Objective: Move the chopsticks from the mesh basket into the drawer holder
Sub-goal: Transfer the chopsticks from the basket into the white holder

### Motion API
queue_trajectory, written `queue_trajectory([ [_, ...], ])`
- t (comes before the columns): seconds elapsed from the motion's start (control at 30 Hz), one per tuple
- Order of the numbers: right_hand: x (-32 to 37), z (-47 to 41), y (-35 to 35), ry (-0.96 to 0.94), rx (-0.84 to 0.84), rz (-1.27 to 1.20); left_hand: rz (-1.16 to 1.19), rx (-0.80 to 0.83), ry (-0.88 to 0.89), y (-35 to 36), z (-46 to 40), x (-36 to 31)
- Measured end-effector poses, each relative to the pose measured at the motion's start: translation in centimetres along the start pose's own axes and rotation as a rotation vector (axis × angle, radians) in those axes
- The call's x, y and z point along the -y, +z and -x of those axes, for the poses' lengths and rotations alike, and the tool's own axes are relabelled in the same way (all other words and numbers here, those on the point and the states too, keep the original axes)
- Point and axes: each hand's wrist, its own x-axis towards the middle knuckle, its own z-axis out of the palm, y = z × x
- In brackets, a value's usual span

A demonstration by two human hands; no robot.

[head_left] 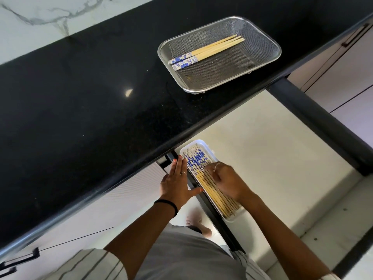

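Both hands are working down in the open drawer (272,150), below the near edge of the black countertop (90,98). L hand (177,182) is lying flat, palm down, fingers straight & together pointing far, thumb splayed out to the right toward the white holder (210,150); it's pressing along the holder's left rim / the dark drawer edge, gripping nothing. A black band is sitting on that wrist, ring on one finger. R hand (226,182) is coming in from the near right, wrist bent, knuckles up, fingers curled down onto the chopsticks in the holder (198,170); fingertips are touching the sticks mid-length, but can't tell whether any stick is actually being pinched — fingers partly hidden & blurred. The holder's sticks are lying side by side, blue-patterned ends far, plain ends near. Further off on the counter, far & right, the mesh basket (260,63) is sitting w/ a few chopsticks still in the basket (207,51), lying diagonally across its left half, patterned ends toward the left. Both forearms are bare, reaching fwd from a grey shirt.
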Motion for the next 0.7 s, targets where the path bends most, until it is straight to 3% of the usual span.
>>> queue_trajectory([
  [0.13,4.7,0.5,-6.3,-0.157,-0.117,-0.097,0.011,0.01,0.001,-0.1,0.1,0.0],
  [0.27,10.4,1.0,-12.6,-0.399,-0.356,-0.207,0.022,0.034,0.002,-0.5,0.1,-0.1],
  [0.4,13.6,-3.2,-17.4,-0.484,-0.508,0.046,0.003,0.075,0.004,-1.0,0.1,0.2],
  [0.5,14.1,-8.8,-20.0,-0.367,-0.462,0.318,0.004,0.092,0.0,-1.2,0.1,0.2],
  [0.7,13.7,-16.9,-21.1,-0.149,-0.183,0.63,0.007,0.098,-0.018,-1.2,0.0,0.1],
])
